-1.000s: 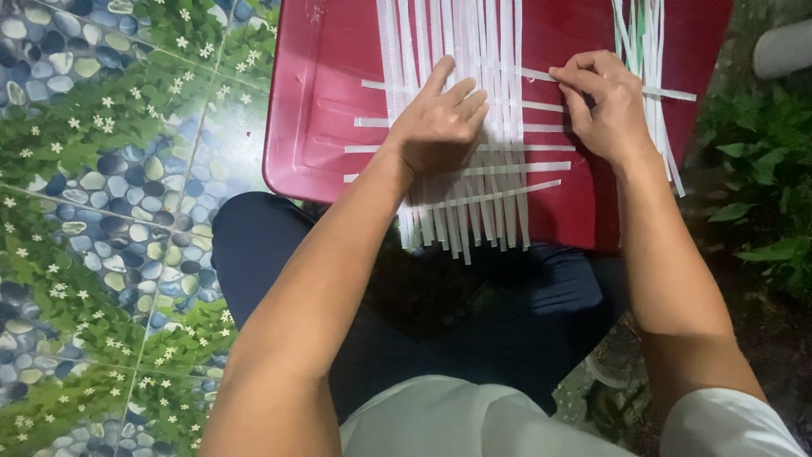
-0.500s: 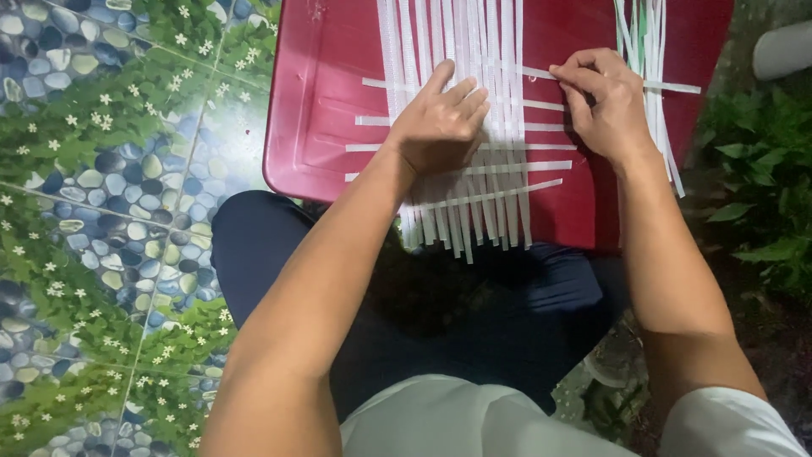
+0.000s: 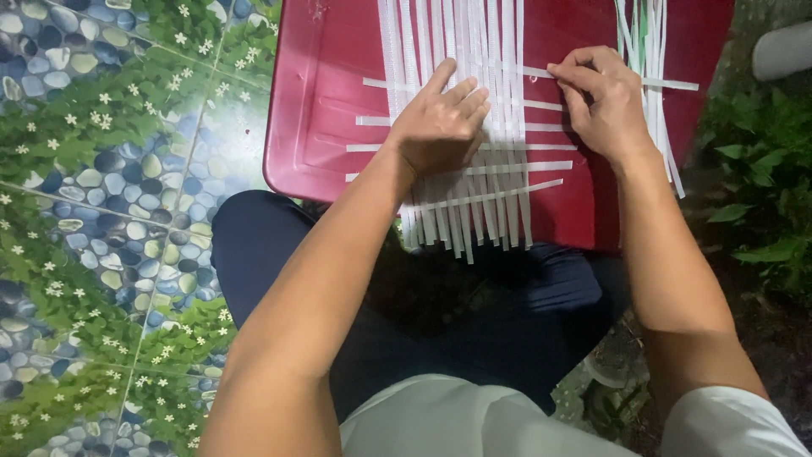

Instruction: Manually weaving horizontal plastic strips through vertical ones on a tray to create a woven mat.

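Left hand: my left hand (image 3: 440,127) lies palm down on the woven white strips (image 3: 461,161), fingers (image 3: 463,95) stretched flat and slightly apart, pressing the weave onto the red surface (image 3: 317,110).
Right hand: my right hand (image 3: 602,103) is curled, fingers (image 3: 573,74) pinched together on the top crosswise strip (image 3: 672,84) near its right end.
Arms: both forearms reach forward from my lap, the left slanting right, the right nearly straight.
Weave: it sits mid-surface, its lower ends hanging over the near edge above my dark trousers (image 3: 254,254).
Count: five crosswise strips show; the lengthwise ones number roughly a dozen (too tightly packed to count surely).
Spare strips: a loose bundle (image 3: 647,34) lies just right of my right hand.
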